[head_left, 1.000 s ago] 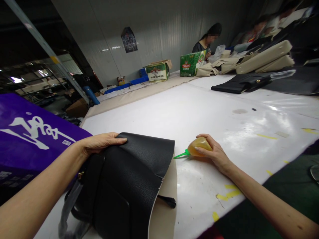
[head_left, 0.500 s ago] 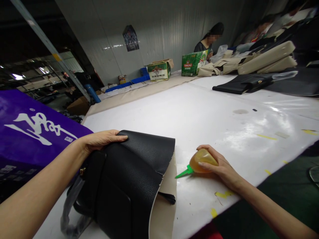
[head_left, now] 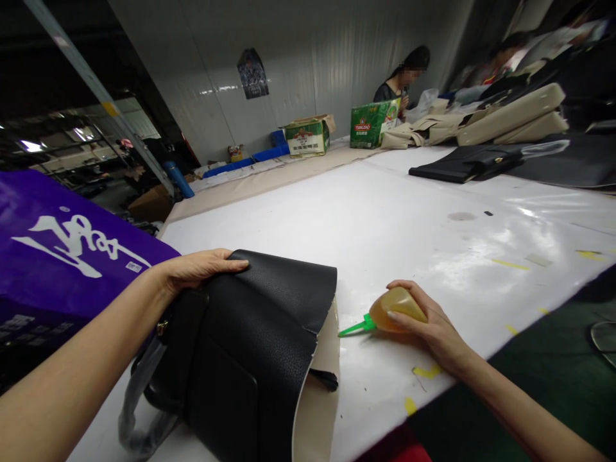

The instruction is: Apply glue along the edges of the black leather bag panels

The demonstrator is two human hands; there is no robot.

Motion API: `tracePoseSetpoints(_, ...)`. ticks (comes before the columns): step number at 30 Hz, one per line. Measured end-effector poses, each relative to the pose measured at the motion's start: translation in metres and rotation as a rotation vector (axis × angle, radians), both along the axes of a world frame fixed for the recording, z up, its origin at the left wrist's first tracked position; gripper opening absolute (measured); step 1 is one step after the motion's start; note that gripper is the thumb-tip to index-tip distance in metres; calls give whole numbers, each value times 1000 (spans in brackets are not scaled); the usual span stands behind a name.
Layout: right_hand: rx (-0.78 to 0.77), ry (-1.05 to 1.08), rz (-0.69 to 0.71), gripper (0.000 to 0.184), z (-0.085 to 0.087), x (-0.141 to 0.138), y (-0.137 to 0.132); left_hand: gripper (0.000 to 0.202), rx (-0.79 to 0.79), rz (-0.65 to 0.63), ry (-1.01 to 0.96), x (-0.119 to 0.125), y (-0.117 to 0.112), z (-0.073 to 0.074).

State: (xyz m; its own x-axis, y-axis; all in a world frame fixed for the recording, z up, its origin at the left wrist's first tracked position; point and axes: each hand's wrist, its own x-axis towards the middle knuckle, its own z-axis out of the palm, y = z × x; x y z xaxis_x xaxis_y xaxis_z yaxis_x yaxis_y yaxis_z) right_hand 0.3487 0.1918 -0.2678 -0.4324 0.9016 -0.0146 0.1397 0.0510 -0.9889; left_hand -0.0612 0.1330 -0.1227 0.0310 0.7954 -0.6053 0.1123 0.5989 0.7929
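A black leather handbag (head_left: 269, 308) lies on its side on the white table, its open end facing right and its pale lining showing. My left hand (head_left: 199, 266) grips the bag's upper edge, thumb on top and the other fingers hidden behind the leather. In my right hand (head_left: 428, 327) is a squeeze bottle (head_left: 395, 308) of amber liquid, tilted so its green nozzle (head_left: 356, 325) points left. The nozzle tip is right at the rim of the bag's opening; whether it touches I cannot tell. A plastic-wrapped handle (head_left: 139, 410) hangs at the bag's left.
A purple printed bag (head_left: 72, 250) stands at left. Two green cartons (head_left: 308, 138) sit at the table's back edge. Beige bag pieces (head_left: 510, 122) and a flat black bag (head_left: 462, 163) lie at far right. A person (head_left: 402, 77) sits behind the cartons.
My right hand has lifted the bottle slightly and shifted it a little right, and the nozzle now lies flatter and higher along the bag's opening. My left hand keeps its hold on the handbag.
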Motion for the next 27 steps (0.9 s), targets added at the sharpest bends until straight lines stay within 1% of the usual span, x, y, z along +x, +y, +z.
tracePoseSetpoints(3, -1, 78, -98, 47, 1, -6, 6, 26, -7, -12, -13, 0, 1, -2)
tracePoseSetpoints(6, 13, 59, -119, 47, -3, -11, 10, 25, -4, -27, -33, 0, 1, -3)
tracePoseSetpoints(8, 20, 23, -107, 47, -7, -11, 6, 24, 2, -30, -41, -1, 1, -3)
tracePoseSetpoints(11, 8, -10, -64, 47, -11, -7, -6, 23, 8, -25, -49, -2, 0, -3)
tracePoseSetpoints(14, -53, -22, 66, 47, -11, -2, -18, 23, 10, -9, -46, -1, -1, -2)
tracePoseSetpoints(15, -69, -19, 87, 47, -10, -1, -20, 23, 12, -4, -43, -1, -1, -2)
tracePoseSetpoints(16, -76, -17, 80, 47, -9, -1, -21, 23, 16, 0, -39, 0, -2, -1)
tracePoseSetpoints(19, -41, -29, -63, 49, -6, -4, -20, 22, 23, 0, -32, 2, -2, 0)
tracePoseSetpoints(20, -30, -39, -91, 50, -5, -6, -21, 23, 25, -4, -33, 3, -3, 1)
tracePoseSetpoints(21, -32, -45, -84, 50, -5, -7, -22, 23, 28, -8, -35, 3, -3, 1)
tracePoseSetpoints(24, -93, -23, 50, 49, -3, -8, -29, 24, 46, -19, -33, 4, -4, 0)
tracePoseSetpoints(25, -108, -15, 74, 49, -2, -8, -31, 24, 51, -21, -31, 4, -4, 0)
tracePoseSetpoints(27, -106, -21, 32, 49, -1, -8, -34, 23, 54, -25, -31, 4, -3, -1)
